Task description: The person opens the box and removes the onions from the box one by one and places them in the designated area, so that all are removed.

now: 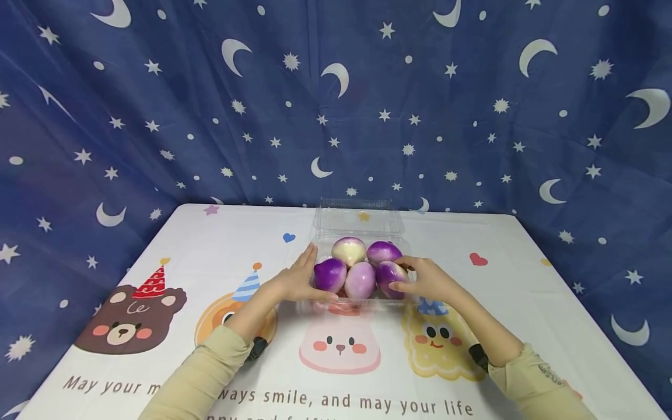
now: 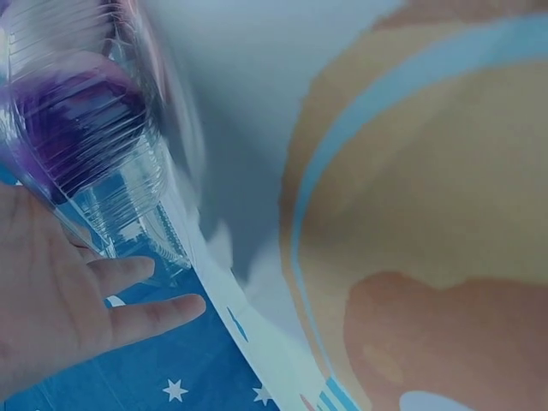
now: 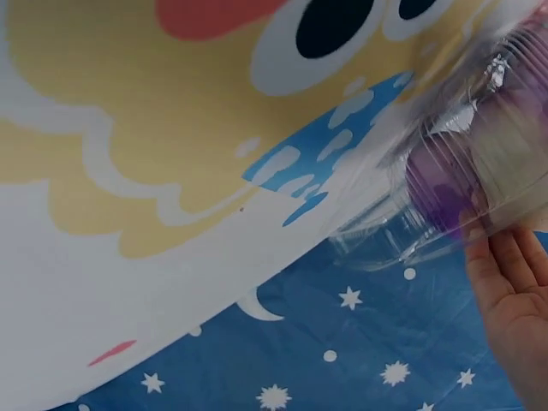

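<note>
Fingers (image 1: 402, 287) of the right hand (image 1: 427, 279) are bent round the near right purple-and-white piece (image 1: 387, 279), which is held between thumb and fingertips; those of the left hand (image 1: 299, 284) are spread almost straight at the left side of the clear container (image 1: 373, 301), and by them nothing is gripped. Five onion-like pieces (image 1: 360, 280) are seated in this container on the worktop (image 1: 457, 233), two in the far row and three in the near row. Filling is judged nearly done; the held piece is not yet released, and the far-side lid (image 1: 341, 220) is left unclosed.
</note>
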Available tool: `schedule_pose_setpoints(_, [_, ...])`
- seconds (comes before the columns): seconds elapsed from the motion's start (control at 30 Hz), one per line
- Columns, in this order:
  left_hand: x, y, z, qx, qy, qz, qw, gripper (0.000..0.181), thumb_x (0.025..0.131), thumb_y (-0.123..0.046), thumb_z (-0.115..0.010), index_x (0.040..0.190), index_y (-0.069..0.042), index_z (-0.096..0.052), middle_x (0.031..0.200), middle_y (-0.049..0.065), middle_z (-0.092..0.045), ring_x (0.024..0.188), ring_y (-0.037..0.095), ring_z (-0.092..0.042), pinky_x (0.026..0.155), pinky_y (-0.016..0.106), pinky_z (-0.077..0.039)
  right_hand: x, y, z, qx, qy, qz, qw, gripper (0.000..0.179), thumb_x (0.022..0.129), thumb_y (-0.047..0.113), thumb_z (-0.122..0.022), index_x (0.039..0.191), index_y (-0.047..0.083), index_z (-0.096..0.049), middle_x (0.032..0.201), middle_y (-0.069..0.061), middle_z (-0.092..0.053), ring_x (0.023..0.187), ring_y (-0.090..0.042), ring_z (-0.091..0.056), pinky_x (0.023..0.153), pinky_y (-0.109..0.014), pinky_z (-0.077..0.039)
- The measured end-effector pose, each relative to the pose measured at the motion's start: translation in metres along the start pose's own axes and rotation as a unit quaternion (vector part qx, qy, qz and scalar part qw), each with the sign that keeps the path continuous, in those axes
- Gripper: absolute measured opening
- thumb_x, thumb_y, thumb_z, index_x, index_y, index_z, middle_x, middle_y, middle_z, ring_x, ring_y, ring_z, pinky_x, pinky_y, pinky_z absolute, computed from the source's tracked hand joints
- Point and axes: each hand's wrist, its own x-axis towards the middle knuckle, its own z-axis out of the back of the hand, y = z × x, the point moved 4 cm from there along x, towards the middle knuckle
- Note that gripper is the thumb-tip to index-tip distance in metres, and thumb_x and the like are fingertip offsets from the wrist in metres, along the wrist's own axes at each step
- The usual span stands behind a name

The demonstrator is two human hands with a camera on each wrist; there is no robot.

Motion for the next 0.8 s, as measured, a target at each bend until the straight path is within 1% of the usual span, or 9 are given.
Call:
schedule_pose_setpoints(0.1, [0.002, 0.001, 0.0, -0.003, -0.005, -0.001, 1.0, 0.125, 0.072, -0.067, -0.066, 0.15, -0.003, 0.007, 0.158, 0.012, 0.015, 0.146, 0.035, -0.005, 0.106, 0.068, -0.024, 0.002, -0.001, 0.005, 0.008, 0.008, 0.001, 0.9999, 0.05, 0.081, 0.03, -0.072, 0.115, -0.005, -0.06, 0.106, -0.018, -0.068, 0.099, -0.033, -0.063, 0.088, -0.048, -0.052])
schedule_pose_setpoints(0.27, [0.003, 0.003, -0.004, -0.005, -0.007, -0.001, 1.0, 0.126, 0.07, -0.07, -0.065, 0.151, -0.004, 0.007, 0.158, 0.011, 0.016, 0.146, 0.034, -0.005, 0.105, 0.068, -0.024, 0.002, -0.001, 0.009, 0.017, 0.028, 0.0, 0.9995, 0.052, 0.083, 0.03, -0.071, 0.118, -0.006, -0.058, 0.109, -0.018, -0.067, 0.101, -0.033, -0.063, 0.09, -0.047, -0.052])
schedule_pose_setpoints(0.37, [0.003, 0.003, -0.004, -0.005, -0.01, 0.0, 0.9999, 0.126, 0.07, -0.069, -0.065, 0.151, -0.003, 0.006, 0.158, 0.011, 0.015, 0.146, 0.036, -0.008, 0.105, 0.068, -0.025, 0.002, -0.002, 0.009, 0.019, 0.033, 0.005, 0.9993, 0.053, 0.083, 0.031, -0.071, 0.119, -0.006, -0.058, 0.109, -0.017, -0.067, 0.102, -0.032, -0.063, 0.091, -0.046, -0.052])
schedule_pose_setpoints(0.47, [0.003, 0.003, -0.003, -0.004, -0.01, 0.003, 0.9999, 0.126, 0.07, -0.069, -0.066, 0.151, -0.004, 0.006, 0.158, 0.011, 0.015, 0.145, 0.037, -0.011, 0.105, 0.069, -0.024, 0.002, -0.003, 0.01, 0.027, 0.031, 0.011, 0.9991, 0.052, 0.083, 0.03, -0.071, 0.118, -0.006, -0.058, 0.108, -0.016, -0.067, 0.102, -0.032, -0.064, 0.091, -0.045, -0.052])
schedule_pose_setpoints(0.63, [0.004, 0.003, -0.005, 0.002, -0.005, 0.0, 1.0, 0.126, 0.071, -0.07, -0.064, 0.151, -0.003, 0.006, 0.158, 0.012, 0.015, 0.145, 0.037, -0.011, 0.105, 0.069, -0.024, -0.003, 0.0, 0.011, 0.048, 0.024, 0.018, 0.9984, 0.048, 0.084, 0.027, -0.071, 0.116, -0.005, -0.058, 0.105, -0.014, -0.068, 0.1, -0.03, -0.064, 0.09, -0.044, -0.052])
schedule_pose_setpoints(0.8, [0.002, 0.003, -0.004, -0.001, -0.015, 0.002, 0.9999, 0.127, 0.069, -0.07, -0.066, 0.151, -0.003, 0.005, 0.158, 0.012, 0.014, 0.144, 0.038, -0.013, 0.105, 0.069, -0.024, -0.004, 0.003, 0.012, 0.064, 0.007, 0.025, 0.9976, 0.046, 0.086, 0.028, -0.069, 0.118, -0.004, -0.058, 0.108, -0.014, -0.067, 0.101, -0.03, -0.064, 0.09, -0.043, -0.053])
